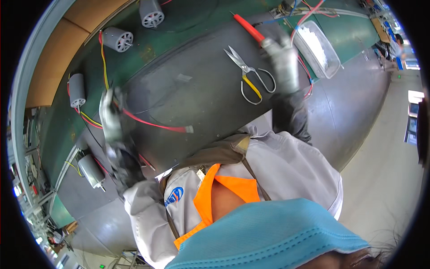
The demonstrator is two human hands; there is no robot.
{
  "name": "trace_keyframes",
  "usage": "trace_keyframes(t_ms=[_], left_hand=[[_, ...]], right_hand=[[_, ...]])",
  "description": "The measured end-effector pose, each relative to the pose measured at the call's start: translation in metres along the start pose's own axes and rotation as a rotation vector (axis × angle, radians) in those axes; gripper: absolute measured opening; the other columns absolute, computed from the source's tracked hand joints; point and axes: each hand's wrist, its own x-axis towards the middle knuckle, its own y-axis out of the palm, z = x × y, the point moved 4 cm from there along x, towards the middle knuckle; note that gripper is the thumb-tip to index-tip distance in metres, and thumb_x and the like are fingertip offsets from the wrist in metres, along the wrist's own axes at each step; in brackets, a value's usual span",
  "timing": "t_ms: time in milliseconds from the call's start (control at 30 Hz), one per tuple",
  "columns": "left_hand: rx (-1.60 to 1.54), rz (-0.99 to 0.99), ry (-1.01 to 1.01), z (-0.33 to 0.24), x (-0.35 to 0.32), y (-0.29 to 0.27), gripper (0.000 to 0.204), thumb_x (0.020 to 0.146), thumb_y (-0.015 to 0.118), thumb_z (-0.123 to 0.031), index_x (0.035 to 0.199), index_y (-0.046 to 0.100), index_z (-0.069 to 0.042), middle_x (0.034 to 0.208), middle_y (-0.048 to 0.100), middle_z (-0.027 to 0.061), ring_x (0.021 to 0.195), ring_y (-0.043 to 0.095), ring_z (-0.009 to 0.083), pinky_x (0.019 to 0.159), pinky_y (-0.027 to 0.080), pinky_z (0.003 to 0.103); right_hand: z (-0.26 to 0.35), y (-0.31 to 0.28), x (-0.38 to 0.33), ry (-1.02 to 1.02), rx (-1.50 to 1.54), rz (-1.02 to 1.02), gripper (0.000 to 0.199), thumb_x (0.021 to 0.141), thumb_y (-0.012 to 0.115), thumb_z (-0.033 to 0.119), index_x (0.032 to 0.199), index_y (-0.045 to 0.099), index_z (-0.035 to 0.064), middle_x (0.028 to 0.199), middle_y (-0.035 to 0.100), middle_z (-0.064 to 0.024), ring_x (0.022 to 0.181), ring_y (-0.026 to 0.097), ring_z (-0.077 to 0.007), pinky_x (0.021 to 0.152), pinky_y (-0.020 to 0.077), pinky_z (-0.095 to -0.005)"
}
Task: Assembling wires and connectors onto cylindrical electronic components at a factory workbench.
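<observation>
My left hand [110,114], in a pale glove, is closed around the wires [104,62] of a grey cylindrical motor [118,39]. A red sleeved lead with a pale connector [189,129] trails from that hand across the dark mat. My right hand [283,58], also gloved and blurred, grips a red-handled tool [249,28] with a thin pointed tip, aimed to the far left. Between the hands, nearer the right one, lie scissors [245,71] with a partly yellow handle, blades apart.
More grey motors [77,91] with wires stand or lie along the left and far side, one motor [91,171] near my left forearm. A translucent plastic box [329,67] holding white pieces is right of my right hand. Red and blue wires [309,15] hang beside it.
</observation>
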Motion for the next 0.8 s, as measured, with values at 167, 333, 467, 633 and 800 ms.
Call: trace_keyframes(t_ms=[167, 333, 467, 633, 800], left_hand=[[-0.028, 0.141, -0.168, 0.0, -0.141, 0.007, 0.032, 0.101, 0.057, -0.032, 0.111, 0.054, -0.002, 0.084, 0.056, 0.0009, 0.068, 0.05, 0.0087, 0.059, 0.039, 0.023], [-0.086, 0.284, -0.685, 0.013, -0.234, 0.036, 0.028, 0.1, 0.06, -0.024, 0.111, 0.06, 0.001, 0.09, 0.066, 0.0065, 0.079, 0.061, 0.0131, 0.073, 0.049, 0.028], [0.296, 0.547, -0.634, -0.003, -0.222, 0.061, 0.029, 0.1, 0.061, -0.021, 0.114, 0.067, 0.004, 0.097, 0.069, 0.0061, 0.086, 0.06, 0.011, 0.078, 0.049, 0.027], [0.505, 0.436, 0.184, -0.009, -0.177, 0.071, 0.029, 0.099, 0.056, -0.013, 0.123, 0.064, 0.0, 0.096, 0.07, 0.0072, 0.086, 0.067, 0.0184, 0.078, 0.051, 0.029], [-0.366, 0.106, -0.203, -0.023, -0.135, 0.146, 0.039, 0.103, 0.059, -0.026, 0.122, 0.061, 0.008, 0.097, 0.071, 0.0118, 0.086, 0.07, 0.0195, 0.081, 0.054, 0.03]], right_hand=[[0.045, -0.032, 0.058, -0.122, 0.083, 0.355, 0.054, 0.096, 0.066, 0.023, 0.142, 0.049, 0.0022, 0.109, 0.068, -0.007, 0.087, 0.065, -0.0137, 0.077, 0.0563, -0.0282], [0.053, 0.093, -0.043, -0.217, -0.506, 1.073, 0.029, 0.091, 0.072, 0.027, 0.106, 0.074, 0.0025, 0.086, 0.071, -0.0039, 0.072, 0.065, -0.0122, 0.062, 0.0534, -0.0291], [-0.006, 0.135, -0.128, 0.064, -0.46, 1.543, 0.026, 0.092, 0.07, 0.026, 0.102, 0.072, 0.0014, 0.086, 0.071, -0.0084, 0.076, 0.067, -0.0185, 0.068, 0.053, -0.0334], [0.041, 0.115, -0.148, -0.435, -0.001, 1.088, 0.03, 0.097, 0.062, 0.02, 0.125, 0.069, 0.0117, 0.086, 0.071, -0.0077, 0.072, 0.063, -0.0129, 0.069, 0.0526, -0.0284], [0.052, 0.113, -0.157, -0.299, 0.137, 0.856, 0.046, 0.097, 0.06, 0.013, 0.143, 0.055, 0.0082, 0.082, 0.073, -0.0044, 0.074, 0.063, -0.0064, 0.07, 0.0528, -0.024]])
